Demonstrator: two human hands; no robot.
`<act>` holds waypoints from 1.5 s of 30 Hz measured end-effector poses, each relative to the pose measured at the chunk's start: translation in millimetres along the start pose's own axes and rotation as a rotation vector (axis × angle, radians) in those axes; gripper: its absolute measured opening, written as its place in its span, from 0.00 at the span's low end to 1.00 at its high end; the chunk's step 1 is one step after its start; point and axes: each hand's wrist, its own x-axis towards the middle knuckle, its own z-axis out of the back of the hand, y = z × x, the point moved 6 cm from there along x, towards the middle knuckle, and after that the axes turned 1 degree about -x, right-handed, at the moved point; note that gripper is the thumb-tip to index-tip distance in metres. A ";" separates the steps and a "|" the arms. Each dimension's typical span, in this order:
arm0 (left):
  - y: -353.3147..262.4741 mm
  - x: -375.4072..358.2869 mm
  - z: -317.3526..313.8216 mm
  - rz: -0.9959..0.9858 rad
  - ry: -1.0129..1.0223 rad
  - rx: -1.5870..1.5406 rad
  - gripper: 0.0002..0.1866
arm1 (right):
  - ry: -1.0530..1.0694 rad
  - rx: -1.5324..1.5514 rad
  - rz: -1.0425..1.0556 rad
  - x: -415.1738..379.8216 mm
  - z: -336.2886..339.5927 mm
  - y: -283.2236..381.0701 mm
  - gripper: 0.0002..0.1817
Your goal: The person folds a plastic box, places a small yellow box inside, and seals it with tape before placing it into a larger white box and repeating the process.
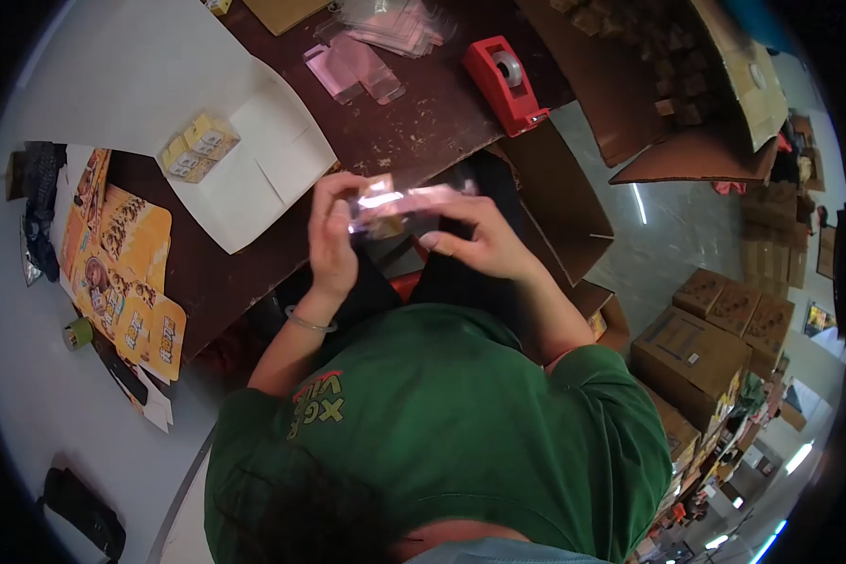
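A clear, shiny plastic box [378,201] with a pinkish glare is held up between my two hands, in front of the table's near edge. My left hand [332,235] has its fingers around the box's left end. On the other side, my right hand [479,237] holds the right part, fingers over the top and thumb below. Something yellowish shows inside or behind the box, too blurred to make out. Flat pinkish clear boxes [355,68] lie on the dark table [414,127] beyond my hands.
Small yellow boxes [200,148] sit in an open white box [273,160] at the left. A red tape dispenser [505,85] stands near the table edge. Printed orange card [127,273] lies far left. Open cartons [569,207] and stacked cartons [691,357] are at the right.
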 end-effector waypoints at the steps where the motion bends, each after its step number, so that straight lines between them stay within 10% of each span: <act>1: -7.2 -6.7 -18.5 -0.030 0.083 0.059 0.23 | 0.045 0.079 0.101 4.8 -18.1 16.1 0.23; 6: 9.9 -11.0 -22.9 0.176 0.132 -0.296 0.32 | 0.079 0.055 0.069 11.5 -3.7 10.7 0.19; 12: 17.9 -0.6 -35.0 0.658 0.792 -0.512 0.41 | 0.591 -0.040 0.097 43.1 13.7 39.2 0.11; 14: 35.2 20.3 -35.1 0.483 0.480 -0.587 0.35 | 0.315 -0.139 0.271 84.1 50.1 58.3 0.11; 17: 56.9 51.6 -27.0 -0.014 0.102 0.255 0.28 | -0.151 -0.209 0.141 169.9 124.6 21.2 0.12; 19: 69.9 57.0 -26.8 0.050 0.061 0.292 0.31 | -0.282 -0.471 -0.070 227.8 148.5 -0.7 0.15; 24: 77.5 54.4 -25.8 0.080 0.048 0.328 0.33 | -0.448 -1.040 0.201 368.9 149.8 -66.7 0.28; 27: 80.0 54.6 -26.1 0.134 0.072 0.242 0.34 | -0.258 -1.449 0.503 423.5 115.9 -71.9 0.32; 30: 86.2 54.3 -24.8 0.158 0.095 0.195 0.34 | -0.026 -1.487 0.377 455.7 107.0 -87.9 0.31; 37: 76.8 56.8 -25.5 0.041 0.058 0.282 0.34 | -0.142 -0.385 0.040 327.9 115.7 -40.5 0.26; 45: 73.8 58.5 -24.9 -0.023 0.037 0.292 0.30 | 0.233 -0.473 -0.127 179.3 83.9 -51.6 0.26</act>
